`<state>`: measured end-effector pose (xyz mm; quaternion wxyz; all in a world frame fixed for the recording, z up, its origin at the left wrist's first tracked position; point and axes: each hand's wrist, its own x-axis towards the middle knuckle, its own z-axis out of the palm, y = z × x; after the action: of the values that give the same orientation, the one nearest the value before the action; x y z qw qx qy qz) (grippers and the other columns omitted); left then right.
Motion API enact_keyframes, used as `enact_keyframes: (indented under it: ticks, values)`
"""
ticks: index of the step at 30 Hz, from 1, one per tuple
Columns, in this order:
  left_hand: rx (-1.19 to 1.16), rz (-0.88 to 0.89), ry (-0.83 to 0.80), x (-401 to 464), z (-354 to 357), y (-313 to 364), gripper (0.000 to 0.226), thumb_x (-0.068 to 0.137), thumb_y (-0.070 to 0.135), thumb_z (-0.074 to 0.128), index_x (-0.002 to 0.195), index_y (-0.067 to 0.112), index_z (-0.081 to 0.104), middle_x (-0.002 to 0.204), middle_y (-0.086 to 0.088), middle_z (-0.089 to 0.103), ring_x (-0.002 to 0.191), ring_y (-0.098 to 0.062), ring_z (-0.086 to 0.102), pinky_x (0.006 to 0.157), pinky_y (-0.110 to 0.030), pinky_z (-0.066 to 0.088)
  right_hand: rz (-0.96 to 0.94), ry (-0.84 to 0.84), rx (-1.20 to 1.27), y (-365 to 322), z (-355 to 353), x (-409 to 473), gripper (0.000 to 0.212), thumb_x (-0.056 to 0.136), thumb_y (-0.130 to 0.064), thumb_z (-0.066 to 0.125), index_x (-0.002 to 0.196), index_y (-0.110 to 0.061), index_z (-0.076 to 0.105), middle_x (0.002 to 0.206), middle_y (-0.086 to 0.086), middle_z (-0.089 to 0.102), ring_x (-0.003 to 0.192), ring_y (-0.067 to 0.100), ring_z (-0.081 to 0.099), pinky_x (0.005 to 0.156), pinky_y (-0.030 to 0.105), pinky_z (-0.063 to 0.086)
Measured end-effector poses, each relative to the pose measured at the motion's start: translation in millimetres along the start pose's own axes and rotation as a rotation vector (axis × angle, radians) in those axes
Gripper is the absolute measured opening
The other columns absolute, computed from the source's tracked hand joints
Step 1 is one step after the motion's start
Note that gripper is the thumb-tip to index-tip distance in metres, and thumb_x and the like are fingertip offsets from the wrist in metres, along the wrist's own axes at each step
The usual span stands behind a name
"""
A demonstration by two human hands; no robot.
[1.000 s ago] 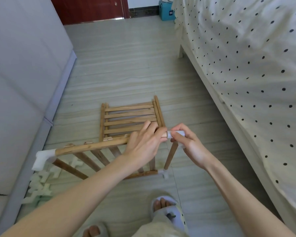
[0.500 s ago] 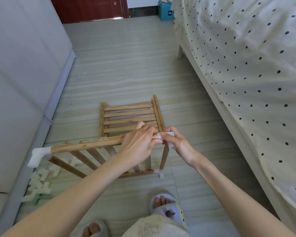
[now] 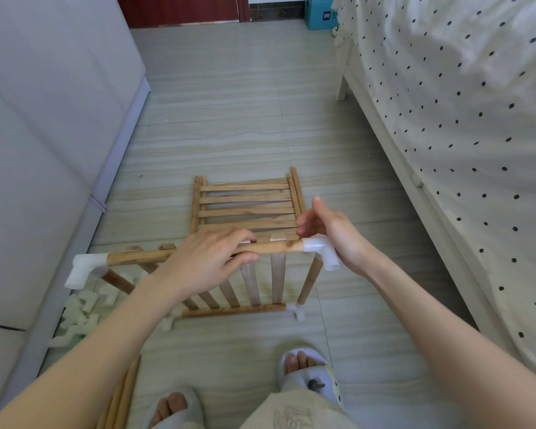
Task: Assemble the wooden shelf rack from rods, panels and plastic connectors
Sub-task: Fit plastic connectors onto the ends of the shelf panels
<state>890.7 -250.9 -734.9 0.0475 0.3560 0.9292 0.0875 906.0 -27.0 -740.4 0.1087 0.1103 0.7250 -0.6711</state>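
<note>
A slatted wooden panel (image 3: pixel 251 286) stands tilted on the floor in front of me. My left hand (image 3: pixel 211 258) grips its top rod (image 3: pixel 279 247) near the middle, fingers over it and thumb under. A white plastic connector (image 3: pixel 317 250) sits on the rod's right end, and my right hand (image 3: pixel 331 233) is open with the heel of its palm against that connector. Another white connector (image 3: pixel 85 269) caps the rod's left end. Two small connectors (image 3: pixel 296 312) sit at the panel's bottom corners. A second slatted panel (image 3: pixel 245 202) lies flat on the floor behind.
Loose white connectors (image 3: pixel 81 308) lie heaped by the grey cabinet (image 3: pixel 44 150) on the left. Spare rods (image 3: pixel 121 397) lie at the bottom left. A bed with a dotted sheet (image 3: pixel 461 150) fills the right side. My slippered feet (image 3: pixel 307 373) are below the panel.
My right hand has stopped pinching the connector and now lies open with its palm against it. The connector sits further onto the rod's end. My left hand has slid left along the rod.
</note>
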Motion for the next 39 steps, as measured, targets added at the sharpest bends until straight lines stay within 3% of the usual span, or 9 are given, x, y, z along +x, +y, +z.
enact_keyframes:
  ticks: [7,12,17,23,26,30,33,35,39]
  values:
    - [0.075,-0.02,0.122,-3.9,8.3,1.8,0.069,0.078,0.066,0.003,0.113,0.028,0.05,0.089,0.016,0.06,0.071,-0.01,0.056,0.048,-0.023,0.022,0.059,-0.063,0.036,3.9,12.6,14.0,0.069,0.099,-0.049,0.008,0.081,-0.007,0.06,0.064,0.005,0.055,0.061,0.011,0.055,0.071,0.022,0.042]
    - [0.084,0.013,0.241,-5.6,11.2,4.7,0.046,0.088,0.054,0.03,0.093,0.021,0.061,0.074,0.01,0.068,0.056,-0.017,0.062,0.048,-0.022,0.027,0.081,-0.092,0.027,7.3,16.3,20.8,0.072,0.097,-0.054,0.006,0.08,-0.01,0.06,0.059,0.003,0.05,0.055,0.008,0.051,0.07,0.024,0.04]
    - [0.087,0.023,0.29,-1.3,18.0,1.8,0.035,0.09,0.049,0.047,0.091,0.018,0.063,0.071,0.005,0.069,0.053,-0.023,0.061,0.05,-0.023,0.029,0.068,-0.096,-0.052,7.8,17.5,28.7,0.073,0.096,-0.057,0.005,0.077,-0.014,0.061,0.053,-0.002,0.049,0.053,0.005,0.051,0.071,0.025,0.039]
    - [0.092,-0.068,0.19,7.0,15.4,2.1,0.054,0.087,0.059,0.02,0.113,0.026,0.054,0.098,0.009,0.068,0.085,-0.018,0.064,0.065,-0.028,0.037,-0.016,0.026,-0.115,4.8,16.4,31.3,0.062,0.099,-0.051,0.018,0.073,-0.013,0.06,0.061,0.002,0.052,0.06,0.011,0.05,0.067,0.021,0.041]
    - [-0.004,-0.081,0.153,4.4,13.5,0.0,0.046,0.091,0.057,0.028,0.118,0.029,0.052,0.108,0.012,0.063,0.098,-0.012,0.06,0.076,-0.027,0.039,-0.007,0.103,-0.129,2.7,16.6,23.5,0.048,0.1,-0.042,0.032,0.075,-0.01,0.059,0.064,0.003,0.052,0.061,0.012,0.049,0.061,0.016,0.043]
    - [-0.223,-0.107,0.144,-11.2,1.7,-15.1,0.039,0.095,0.046,0.037,0.116,0.02,0.058,0.114,0.005,0.06,0.107,-0.014,0.055,0.089,-0.033,0.042,-0.054,0.196,-0.337,0.0,20.2,16.7,0.047,0.1,-0.037,0.034,0.075,-0.008,0.061,0.065,0.005,0.057,0.062,0.014,0.053,0.065,0.025,0.044]
    - [-0.055,-0.296,0.169,-33.5,-10.4,-46.8,0.038,0.097,0.043,0.035,0.107,0.018,0.062,0.107,0.002,0.063,0.103,-0.019,0.057,0.088,-0.035,0.039,-0.072,0.224,-0.397,-1.1,21.0,12.4,0.049,0.1,-0.037,0.034,0.075,-0.007,0.063,0.063,0.004,0.059,0.061,0.013,0.055,0.063,0.023,0.044]
    - [0.019,-0.436,0.171,-54.7,-16.7,-75.2,0.036,0.098,0.04,0.036,0.093,0.017,0.063,0.09,0.0,0.064,0.09,-0.025,0.059,0.073,-0.032,0.036,-0.046,0.258,-0.309,0.3,18.6,11.5,0.049,0.101,-0.036,0.034,0.074,-0.006,0.063,0.062,0.005,0.057,0.06,0.013,0.053,0.061,0.022,0.043]
    - [-0.234,-0.509,0.08,-91.0,-22.1,-114.7,0.043,0.097,0.037,0.042,0.071,0.011,0.065,0.054,0.004,0.052,0.061,-0.022,0.053,0.056,-0.032,0.032,-0.024,0.261,-0.042,6.3,15.2,11.7,0.049,0.1,-0.034,0.038,0.069,-0.003,0.061,0.061,0.009,0.054,0.058,0.016,0.052,0.057,0.017,0.046]
